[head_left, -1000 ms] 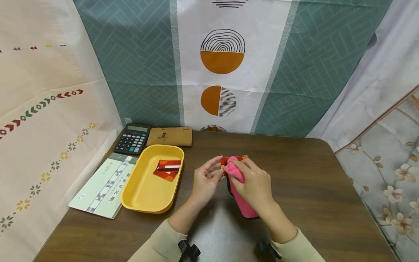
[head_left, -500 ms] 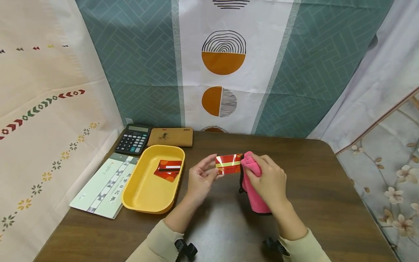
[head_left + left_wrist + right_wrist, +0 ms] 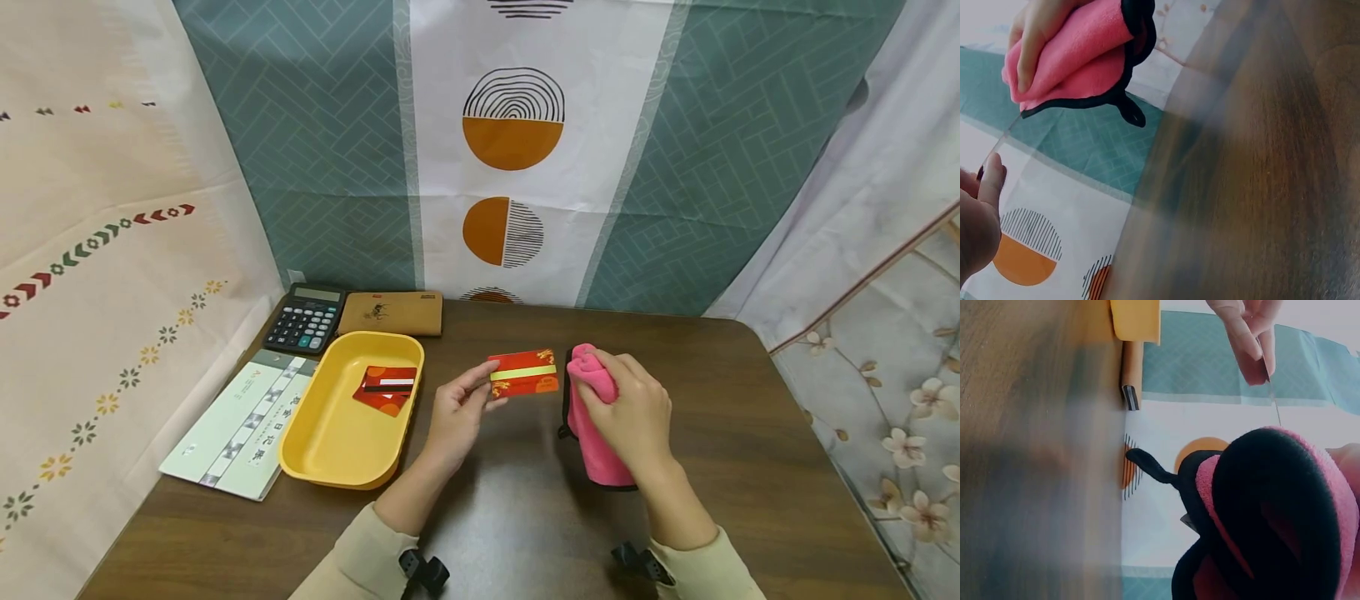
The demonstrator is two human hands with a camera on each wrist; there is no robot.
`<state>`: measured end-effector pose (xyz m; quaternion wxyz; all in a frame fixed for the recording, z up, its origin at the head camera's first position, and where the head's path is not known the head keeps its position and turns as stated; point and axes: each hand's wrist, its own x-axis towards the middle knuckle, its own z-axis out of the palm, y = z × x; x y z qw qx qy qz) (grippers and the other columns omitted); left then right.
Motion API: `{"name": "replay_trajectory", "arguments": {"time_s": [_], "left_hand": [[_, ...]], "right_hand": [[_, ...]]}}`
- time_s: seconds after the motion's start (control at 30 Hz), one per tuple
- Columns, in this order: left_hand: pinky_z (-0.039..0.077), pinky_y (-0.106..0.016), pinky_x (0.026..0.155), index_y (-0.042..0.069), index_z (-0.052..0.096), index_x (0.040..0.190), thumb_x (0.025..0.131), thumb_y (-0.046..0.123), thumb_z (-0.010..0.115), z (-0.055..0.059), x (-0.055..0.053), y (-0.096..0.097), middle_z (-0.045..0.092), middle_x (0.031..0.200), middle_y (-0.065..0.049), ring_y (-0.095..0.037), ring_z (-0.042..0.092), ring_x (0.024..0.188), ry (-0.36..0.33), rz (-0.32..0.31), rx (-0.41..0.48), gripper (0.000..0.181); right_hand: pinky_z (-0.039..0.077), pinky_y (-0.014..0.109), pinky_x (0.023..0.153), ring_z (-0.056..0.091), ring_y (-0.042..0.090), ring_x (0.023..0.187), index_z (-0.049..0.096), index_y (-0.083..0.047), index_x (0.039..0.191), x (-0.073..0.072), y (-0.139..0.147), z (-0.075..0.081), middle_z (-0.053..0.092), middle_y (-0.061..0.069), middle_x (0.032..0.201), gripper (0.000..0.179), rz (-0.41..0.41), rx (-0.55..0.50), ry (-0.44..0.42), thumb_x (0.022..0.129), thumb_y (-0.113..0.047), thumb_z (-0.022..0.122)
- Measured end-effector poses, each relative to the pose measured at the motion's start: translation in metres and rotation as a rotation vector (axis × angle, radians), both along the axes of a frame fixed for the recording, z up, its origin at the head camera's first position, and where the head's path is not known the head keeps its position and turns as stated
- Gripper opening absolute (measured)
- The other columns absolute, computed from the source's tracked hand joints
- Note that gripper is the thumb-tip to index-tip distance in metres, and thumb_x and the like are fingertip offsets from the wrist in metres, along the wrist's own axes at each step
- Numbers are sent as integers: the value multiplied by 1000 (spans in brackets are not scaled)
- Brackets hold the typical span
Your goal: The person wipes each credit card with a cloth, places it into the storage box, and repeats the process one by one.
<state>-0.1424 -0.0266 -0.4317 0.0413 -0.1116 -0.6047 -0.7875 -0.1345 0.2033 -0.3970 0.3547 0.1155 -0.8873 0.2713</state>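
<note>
My left hand (image 3: 456, 417) pinches a red card (image 3: 523, 372) by its left edge, thumb in front, above the table. The card has a pale yellow stripe and gold patterns; in the left wrist view it appears nearly edge-on. Just right of the card, my right hand (image 3: 633, 408) grips a folded pink cloth (image 3: 600, 442) with black edging, which hangs down from the fingers. A small black loop (image 3: 1150, 465) sticks out from the cloth in the right wrist view. In the head view a narrow gap separates cloth and card.
On the left stands a yellow tray (image 3: 330, 450) with red cards (image 3: 384, 390) overlapping inside it. Around it lie a pale green booklet (image 3: 236, 425), a black calculator (image 3: 303, 318) and a brown notebook (image 3: 392, 314). Patterned cloth (image 3: 337, 150) hangs behind the wooden table (image 3: 735, 433).
My right hand has moved the pink cloth rightward, off the card. The card, mostly covered before, now shows its striped face, and the left hand has shifted slightly left.
</note>
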Motion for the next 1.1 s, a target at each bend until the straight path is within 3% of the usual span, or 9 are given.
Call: {"name": "replay_trajectory", "arguments": {"time_s": [0.17, 0.33, 0.47, 0.57, 0.8, 1.1], "left_hand": [[62, -32, 80, -13, 64, 124, 93, -16, 60, -3, -2, -1, 65, 122, -31, -27, 71, 100, 12, 51, -48, 32], [64, -34, 68, -13, 70, 109, 94, -2, 68, -5, -5, -3, 72, 103, -29, -25, 75, 85, -43, 151, -75, 19], [63, -31, 73, -11, 72, 106, 93, 2, 72, -6, -5, -3, 74, 99, -22, -19, 74, 76, -98, 186, -137, 19], [63, -30, 77, -11, 72, 109, 92, 1, 73, -6, -5, -1, 73, 101, -22, -19, 74, 79, -125, 186, -141, 21], [63, -32, 74, -8, 63, 130, 90, -9, 70, -8, -4, 2, 72, 105, -28, -27, 74, 91, -133, 170, -30, 41], [63, -35, 75, -2, 62, 136, 92, -13, 65, -7, -3, 3, 69, 113, -29, -35, 72, 100, -90, 112, -71, 46]], "right_hand": [[50, 42, 52, 63, 26, 66, 75, -9, 112, -2, 2, 0, 70, 7, 89, 40, 23, -13, 35, 76, -18, 88], [49, 41, 52, 62, 23, 64, 76, -8, 111, -1, 2, 1, 69, 7, 88, 38, 45, -40, 72, 75, -14, 87], [51, 40, 53, 62, 20, 66, 76, -9, 112, 1, -2, 2, 70, 6, 88, 39, 77, -62, 78, 75, -13, 88], [52, 38, 54, 62, 17, 67, 76, -8, 112, 3, -5, 3, 70, 5, 88, 39, 109, -78, 85, 74, -11, 88], [53, 34, 54, 62, 15, 68, 76, -8, 109, 6, -16, 2, 70, 3, 88, 38, 195, -86, 92, 73, -9, 88], [54, 33, 54, 62, 15, 67, 75, -8, 111, 8, -27, 1, 68, 3, 90, 41, 207, -15, 2, 74, -15, 90]]}}
